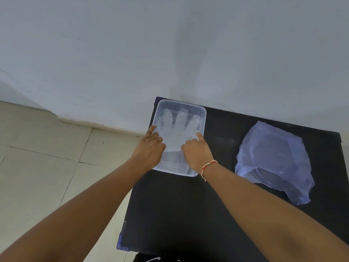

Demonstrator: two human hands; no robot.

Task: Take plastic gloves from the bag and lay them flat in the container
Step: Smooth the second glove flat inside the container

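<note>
— Why are both hands down in the container (203,118) at once?

— To keep the glove (177,133) spread, I'd say. The left hand (151,148) sits at the glove's left edge and the right hand (196,151) at its right edge, each with the forefinger stretched out and the other fingers curled under. Neither looks to be gripping anything; the fingertips seem to press the thin plastic down against the bottom.

— And the glove itself, where is it?

— Inside the clear container, in the middle of the frame. Its finger parts point toward the top of the frame and the cuff lies toward the bottom, under the hands. It looks nearly flat. Whether more gloves lie beneath it I cannot tell; everything there is see-through.

— Why is the container pushed so far over?

— It sits at the upper left corner of the dark worktop (179,214), close to the wall, which leaves the bag (273,161) room at the right of the frame. The bag lies crumpled, well apart from the container, mouth toward the lower edge, so a hand could reach in easily.

— What is next, do you think?

— Probably smoothing, then lifting off gently. Film that light may cling to the fingers and rise with them.
</note>
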